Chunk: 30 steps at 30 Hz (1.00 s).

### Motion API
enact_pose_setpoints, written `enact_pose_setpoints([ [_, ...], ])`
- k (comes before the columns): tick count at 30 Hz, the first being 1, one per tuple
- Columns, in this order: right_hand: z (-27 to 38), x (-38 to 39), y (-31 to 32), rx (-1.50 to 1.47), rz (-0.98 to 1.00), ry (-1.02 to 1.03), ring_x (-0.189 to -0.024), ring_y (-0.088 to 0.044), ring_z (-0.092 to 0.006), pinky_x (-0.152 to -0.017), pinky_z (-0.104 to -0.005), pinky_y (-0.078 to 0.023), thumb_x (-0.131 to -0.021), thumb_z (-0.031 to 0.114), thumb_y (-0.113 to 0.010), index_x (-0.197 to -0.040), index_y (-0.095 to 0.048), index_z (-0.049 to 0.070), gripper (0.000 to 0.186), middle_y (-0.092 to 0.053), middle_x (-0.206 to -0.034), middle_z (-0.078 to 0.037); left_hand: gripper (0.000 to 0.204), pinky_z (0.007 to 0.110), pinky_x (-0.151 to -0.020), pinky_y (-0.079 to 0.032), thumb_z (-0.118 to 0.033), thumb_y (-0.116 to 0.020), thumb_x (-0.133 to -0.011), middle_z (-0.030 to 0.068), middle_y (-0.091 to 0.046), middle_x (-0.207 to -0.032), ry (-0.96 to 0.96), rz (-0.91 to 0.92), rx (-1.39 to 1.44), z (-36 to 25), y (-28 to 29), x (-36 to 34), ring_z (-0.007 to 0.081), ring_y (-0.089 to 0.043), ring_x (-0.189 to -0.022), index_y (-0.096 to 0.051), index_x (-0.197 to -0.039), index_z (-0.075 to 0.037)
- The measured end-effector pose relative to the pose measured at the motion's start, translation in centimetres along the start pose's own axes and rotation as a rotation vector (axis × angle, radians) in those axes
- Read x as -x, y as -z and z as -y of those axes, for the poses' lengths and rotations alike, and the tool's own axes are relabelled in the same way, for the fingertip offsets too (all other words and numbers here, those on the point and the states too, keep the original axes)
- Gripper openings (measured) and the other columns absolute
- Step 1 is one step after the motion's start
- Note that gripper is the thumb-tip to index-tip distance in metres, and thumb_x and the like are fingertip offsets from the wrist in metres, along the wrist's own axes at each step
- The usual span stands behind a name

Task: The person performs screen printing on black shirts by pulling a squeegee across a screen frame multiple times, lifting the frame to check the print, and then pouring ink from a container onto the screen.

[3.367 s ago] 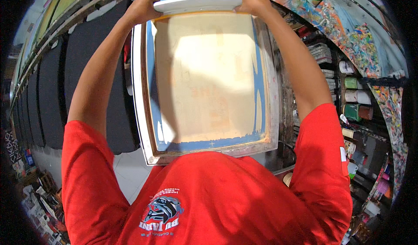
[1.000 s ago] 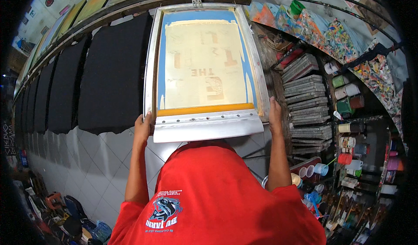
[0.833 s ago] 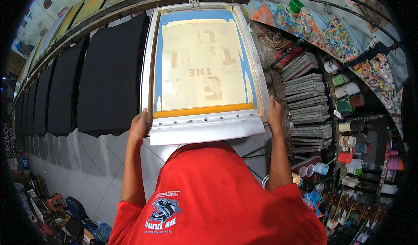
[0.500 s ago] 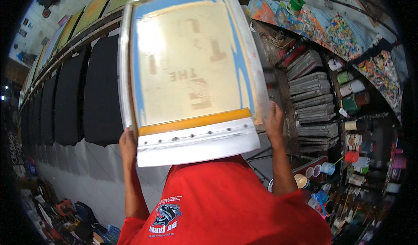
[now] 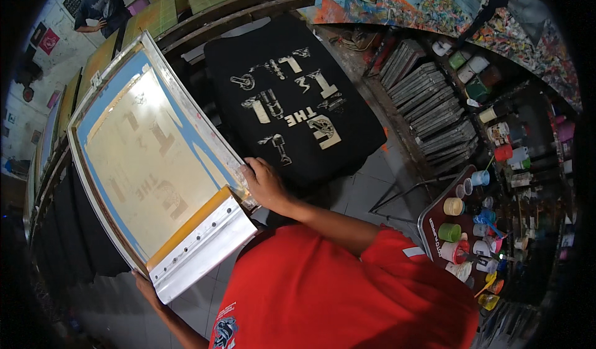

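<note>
Both my hands grip a screen-printing frame (image 5: 200,120) by its near corners. Its rails are pale and stained, and blue tape borders the cream mesh, where faint letter shapes show. My left hand (image 5: 147,289) is at the near left corner, fingers partly hidden beneath. My right hand (image 5: 267,186) closes round the near right corner. Across the near end of the frame lies a squeegee (image 5: 203,250) with a silver-white holder and an orange blade. To the right of the tilted frame, a black cloth piece (image 5: 347,110) bears cream letters and small drawings.
More black cloth pieces (image 5: 62,225) hang along the left side. Stacked grey frames (image 5: 428,101) stand at the right, past a wooden rail. Paint pots (image 5: 450,232) crowd a dark tray (image 5: 428,215) at lower right. Another person (image 5: 112,4) stands at the far upper left.
The frame, with the squeegee on it, has swung left and turned counterclockwise in my hands. The printed black cloth piece now shows to its right.
</note>
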State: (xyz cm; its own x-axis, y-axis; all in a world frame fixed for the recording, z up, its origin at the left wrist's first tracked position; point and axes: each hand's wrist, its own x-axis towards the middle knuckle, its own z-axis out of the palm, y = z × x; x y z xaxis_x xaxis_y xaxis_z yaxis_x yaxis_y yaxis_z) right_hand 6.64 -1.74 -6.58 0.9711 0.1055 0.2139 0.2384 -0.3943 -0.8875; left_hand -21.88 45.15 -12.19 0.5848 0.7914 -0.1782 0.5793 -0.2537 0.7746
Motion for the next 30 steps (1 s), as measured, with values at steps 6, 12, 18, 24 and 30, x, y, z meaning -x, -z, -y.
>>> enact_pose_setpoints([
  [6,-0.3,1.7,-5.6,0.104,-0.024,-0.063,-0.093,-0.060,-0.0424,-0.081,-0.0487,-0.047,-0.099,0.025,-0.048,-0.104,-0.061,-0.001,0.030,-0.062,-0.097,-0.024,0.068,0.041,-0.080,-0.044,-0.050,-0.029,-0.106,0.0155,-0.066,-0.090,-0.056,0.039,-0.106,3.0,-0.2,-5.5,0.0264,-0.056,-0.085,-0.064,-0.109,0.008],
  [12,-0.7,3.3,-6.9,0.245,-0.055,-0.064,-0.096,-0.063,-0.0419,-0.085,-0.0453,-0.049,-0.101,0.019,-0.044,-0.108,-0.063,-0.006,0.032,-0.065,-0.101,-0.026,0.059,0.043,-0.066,-0.041,-0.040,-0.034,-0.106,0.0164,-0.054,-0.070,-0.088,0.008,-0.021,1.2,-1.9,-6.7,0.0221,-0.046,-0.069,-0.057,-0.085,0.010],
  [18,-1.3,4.1,-7.6,0.190,-0.091,-0.067,-0.098,-0.061,-0.0449,-0.086,-0.0481,-0.047,-0.101,0.023,-0.044,-0.109,-0.063,-0.007,0.036,-0.064,-0.103,-0.029,0.061,0.042,-0.070,-0.045,-0.041,-0.033,-0.106,0.0230,-0.065,-0.079,-0.063,0.017,-0.018,-1.5,-1.9,-5.9,0.0257,-0.058,-0.073,-0.062,-0.092,0.011],
  [24,-1.5,4.7,-7.6,0.252,-0.156,-0.001,-0.092,-0.064,-0.0409,-0.080,-0.0429,-0.048,-0.103,0.024,-0.042,-0.104,-0.063,-0.007,0.038,-0.065,-0.096,-0.027,0.061,0.041,-0.067,-0.044,-0.041,-0.033,-0.105,0.0199,-0.061,-0.073,-0.060,0.050,0.008,-1.3,-2.2,-6.8,0.0250,-0.054,-0.067,-0.061,-0.087,0.010],
  [30,-2.2,5.1,-7.1,0.255,-0.123,-0.070,-0.089,-0.064,-0.0427,-0.079,-0.0457,-0.049,-0.103,0.025,-0.043,-0.103,-0.064,-0.007,0.038,-0.065,-0.093,-0.027,0.062,0.045,-0.067,-0.042,-0.042,-0.034,-0.105,0.0225,-0.059,-0.070,-0.097,0.030,0.040,-1.8,-2.8,-6.8,0.0286,-0.055,-0.066,-0.060,-0.084,0.011],
])
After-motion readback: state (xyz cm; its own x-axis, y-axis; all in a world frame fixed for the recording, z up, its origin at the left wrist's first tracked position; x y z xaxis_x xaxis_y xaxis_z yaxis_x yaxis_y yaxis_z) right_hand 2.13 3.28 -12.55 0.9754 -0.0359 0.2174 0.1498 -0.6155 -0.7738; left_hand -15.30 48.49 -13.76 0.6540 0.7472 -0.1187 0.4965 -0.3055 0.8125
